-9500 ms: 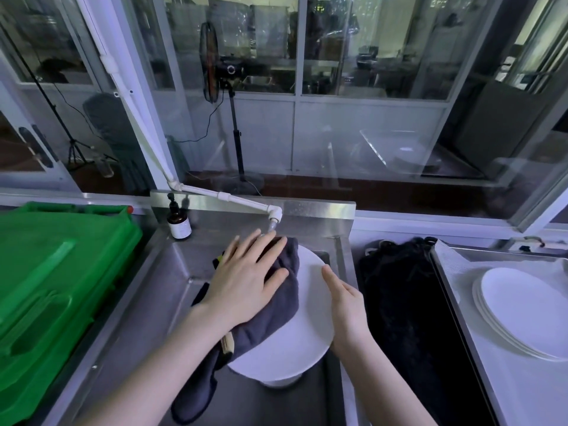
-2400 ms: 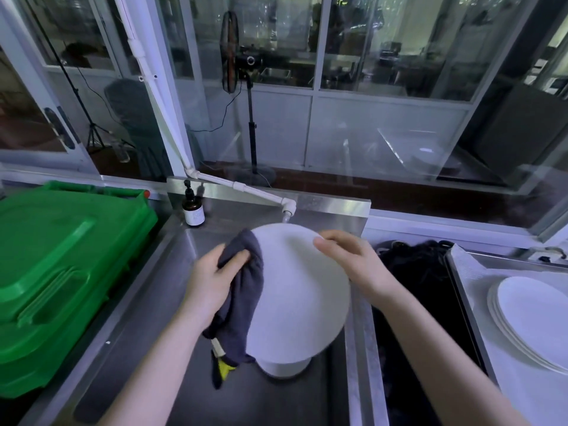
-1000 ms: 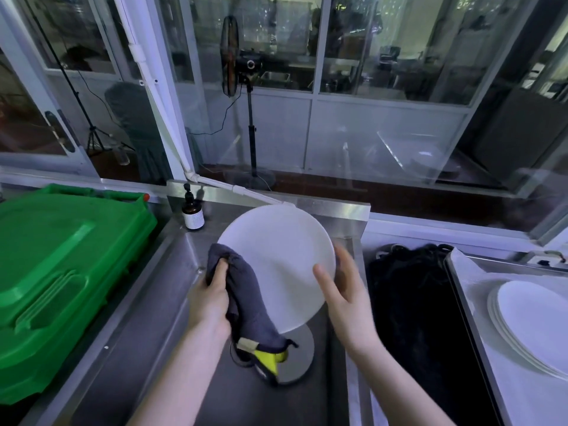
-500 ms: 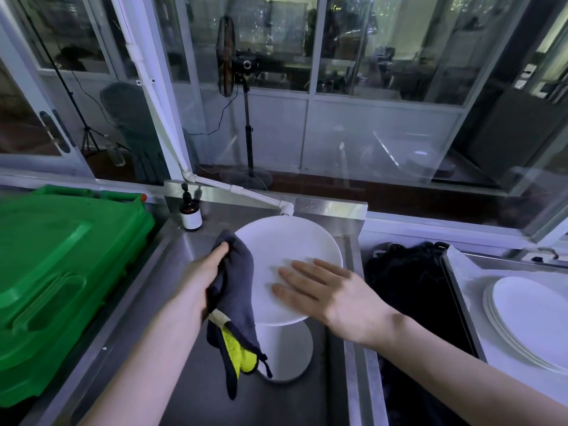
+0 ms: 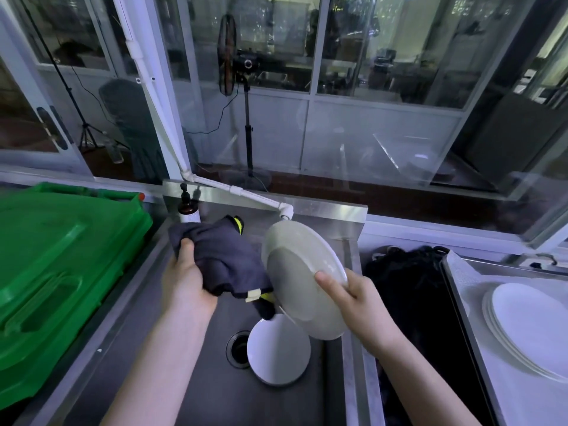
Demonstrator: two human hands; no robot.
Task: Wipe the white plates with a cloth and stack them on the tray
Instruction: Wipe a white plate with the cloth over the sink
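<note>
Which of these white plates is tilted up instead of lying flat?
The plate the right hand holds above the sink; the sink plate and the stack on the tray lie flat.

Right hand [image 5: 359, 302] holding white plate [image 5: 295, 272] tilted over sink [image 5: 172, 379], underside toward camera, left hand [image 5: 187, 281] gripping dark cloth [image 5: 224, 256] at the plate's left rim, second plate [image 5: 278, 355] in sink beside drain [image 5: 238, 348], stacked plates [image 5: 534, 327] on tray [image 5: 455, 290] at right

White plates [image 5: 531, 327], dark navy cloth [image 5: 221, 256] with yellow trim, green bin [image 5: 55, 272], steel-grey sink [image 5: 190, 379]
</note>
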